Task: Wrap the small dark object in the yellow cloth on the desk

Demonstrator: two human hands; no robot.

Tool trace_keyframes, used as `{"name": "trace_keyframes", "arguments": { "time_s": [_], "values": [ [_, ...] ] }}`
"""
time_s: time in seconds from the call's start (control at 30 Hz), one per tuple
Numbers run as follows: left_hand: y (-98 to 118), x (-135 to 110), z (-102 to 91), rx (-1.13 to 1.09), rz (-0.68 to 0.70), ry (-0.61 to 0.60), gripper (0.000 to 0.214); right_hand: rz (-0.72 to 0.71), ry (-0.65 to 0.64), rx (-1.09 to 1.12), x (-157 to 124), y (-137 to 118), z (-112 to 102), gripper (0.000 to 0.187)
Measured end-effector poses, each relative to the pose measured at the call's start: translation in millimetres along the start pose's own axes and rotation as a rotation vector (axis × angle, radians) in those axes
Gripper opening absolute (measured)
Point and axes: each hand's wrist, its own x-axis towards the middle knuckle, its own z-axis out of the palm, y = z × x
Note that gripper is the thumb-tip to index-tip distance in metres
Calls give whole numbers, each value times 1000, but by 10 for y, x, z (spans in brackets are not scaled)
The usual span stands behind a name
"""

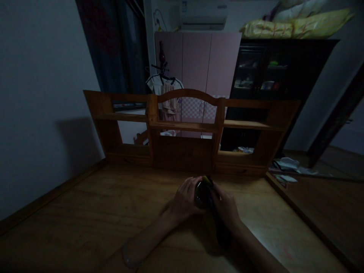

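Wooden desk (113,204) (dimly lit) beneath a dark object (201,196); pink wardrobe (196,64) beyond.

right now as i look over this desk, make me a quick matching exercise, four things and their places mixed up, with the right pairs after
Things
1. round thing
2. shelf
3. air conditioner
4. yellow bags

Places
A. on top of the black cabinet
B. along the far side of the desk
C. between the left hand and right hand
D. higher than the pink wardrobe

Pairs: 1-C, 2-B, 3-D, 4-A
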Motion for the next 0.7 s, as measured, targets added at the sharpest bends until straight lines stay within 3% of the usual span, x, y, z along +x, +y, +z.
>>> {"name": "trace_keyframes", "arguments": {
  "time_s": [0.13, 0.4, 0.7],
  "values": [
    [52, -19, 5, -105, -53, -86, 110, -142, -84, -9, 53, 17, -58, 39],
    [30, -22, -4, -117, -288, -11, 110, -184, -128, -80, 74, -108, -77, 33],
    [-14, -22, -28, -97, -201, -38, 110, -159, -197, 26, 51, -227, -72, 38]
  ]
}}
